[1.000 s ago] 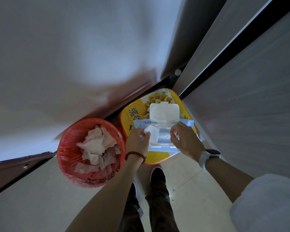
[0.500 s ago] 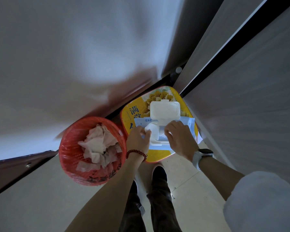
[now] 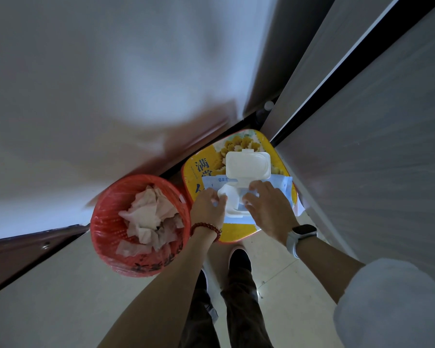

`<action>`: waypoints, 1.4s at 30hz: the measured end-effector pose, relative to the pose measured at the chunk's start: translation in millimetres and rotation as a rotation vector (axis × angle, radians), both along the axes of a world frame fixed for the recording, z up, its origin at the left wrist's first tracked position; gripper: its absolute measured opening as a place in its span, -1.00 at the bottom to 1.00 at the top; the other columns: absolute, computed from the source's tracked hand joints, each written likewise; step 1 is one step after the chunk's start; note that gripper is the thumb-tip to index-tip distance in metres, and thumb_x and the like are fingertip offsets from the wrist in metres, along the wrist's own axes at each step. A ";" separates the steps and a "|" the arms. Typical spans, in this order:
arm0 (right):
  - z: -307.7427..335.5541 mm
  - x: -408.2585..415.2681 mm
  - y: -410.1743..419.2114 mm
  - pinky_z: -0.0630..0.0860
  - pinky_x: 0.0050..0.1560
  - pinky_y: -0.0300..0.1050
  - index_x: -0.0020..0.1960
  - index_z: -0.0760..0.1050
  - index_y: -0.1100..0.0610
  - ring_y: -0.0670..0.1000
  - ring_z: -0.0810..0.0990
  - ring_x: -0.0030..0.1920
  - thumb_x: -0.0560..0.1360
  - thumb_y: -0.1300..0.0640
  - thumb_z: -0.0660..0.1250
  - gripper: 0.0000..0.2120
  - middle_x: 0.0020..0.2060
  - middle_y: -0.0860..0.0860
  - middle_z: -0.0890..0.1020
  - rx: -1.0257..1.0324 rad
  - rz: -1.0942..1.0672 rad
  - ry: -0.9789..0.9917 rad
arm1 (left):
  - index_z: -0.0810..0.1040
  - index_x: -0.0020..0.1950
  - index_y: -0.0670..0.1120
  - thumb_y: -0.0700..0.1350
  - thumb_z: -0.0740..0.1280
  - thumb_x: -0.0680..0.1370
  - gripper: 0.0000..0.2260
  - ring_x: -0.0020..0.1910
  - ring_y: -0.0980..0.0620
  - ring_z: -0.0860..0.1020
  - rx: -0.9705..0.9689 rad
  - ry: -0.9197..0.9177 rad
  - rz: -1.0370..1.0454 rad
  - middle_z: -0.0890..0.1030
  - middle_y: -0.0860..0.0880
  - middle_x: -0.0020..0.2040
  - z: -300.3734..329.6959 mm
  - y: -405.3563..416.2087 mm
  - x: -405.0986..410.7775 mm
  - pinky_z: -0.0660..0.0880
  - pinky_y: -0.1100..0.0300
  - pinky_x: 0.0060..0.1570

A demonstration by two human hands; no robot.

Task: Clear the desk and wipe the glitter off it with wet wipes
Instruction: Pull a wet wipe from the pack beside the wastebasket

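I see the wet wipes pack lying flat on a yellow tin box, which stands on the floor just beside a red waste basket full of used wipes. The flip lid of the pack is open and points away from me. The long axis of the pack runs from left to right, so each hand meets one side of the opening.

My left hand pinches the raised wet wipe at the left side of the opening. The wipe stands directly in front of these fingertips, touching them. My right hand lies with relaxed fingers on the right part of the pack and holds it down; it does not curl around anything that I can see.

I judge that the left hand is the one to pull, upward and toward the basket side, while the right hand keeps the pack in place.
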State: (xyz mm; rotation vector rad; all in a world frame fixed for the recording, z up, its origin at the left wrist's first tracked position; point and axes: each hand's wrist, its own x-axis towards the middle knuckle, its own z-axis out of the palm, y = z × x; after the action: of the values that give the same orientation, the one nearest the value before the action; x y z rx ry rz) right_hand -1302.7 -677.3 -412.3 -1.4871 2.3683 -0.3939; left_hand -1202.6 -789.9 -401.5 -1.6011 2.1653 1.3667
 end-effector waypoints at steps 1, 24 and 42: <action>-1.1 -0.3 -1.3 0.50 -0.44 -0.05 -0.23 0.53 0.19 0.18 0.57 -0.26 0.24 0.28 0.54 -0.79 -0.19 0.18 0.59 -0.013 0.011 0.046 | 0.27 -0.38 0.00 -0.10 0.26 0.51 -0.71 -0.19 0.01 0.42 0.001 0.001 0.003 0.47 -0.06 -0.20 -0.1 -0.1 0.2 0.24 0.22 -0.27; 54.6 -2.6 -7.0 0.31 0.05 -0.52 -0.11 0.60 0.24 -0.06 0.42 -0.05 0.45 0.24 0.29 -0.87 -0.12 0.03 0.55 -0.211 -0.498 -0.461 | 0.36 -0.24 -0.12 -0.09 0.22 0.53 -0.82 -0.13 -0.04 0.49 -0.015 0.003 -0.047 0.58 -0.14 -0.10 5.0 0.6 1.1 0.34 0.21 -0.17; 303.9 -7.5 -30.4 0.36 -0.47 -0.48 -0.33 0.45 0.15 -0.24 0.46 -0.52 0.53 0.26 0.24 -0.75 -0.45 0.04 0.50 -0.305 -0.528 -0.822 | 0.30 0.34 -0.16 -0.10 0.39 0.36 -0.41 0.23 0.01 0.39 0.273 0.506 0.049 0.40 -0.04 0.27 248.0 -20.4 18.0 0.36 0.05 0.28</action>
State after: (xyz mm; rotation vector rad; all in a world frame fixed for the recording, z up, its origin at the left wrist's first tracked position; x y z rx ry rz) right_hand -1310.2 -707.7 -108.4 -0.5504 1.9946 -1.2553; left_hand -1184.7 -810.3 -153.5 -1.3196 2.0510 2.1664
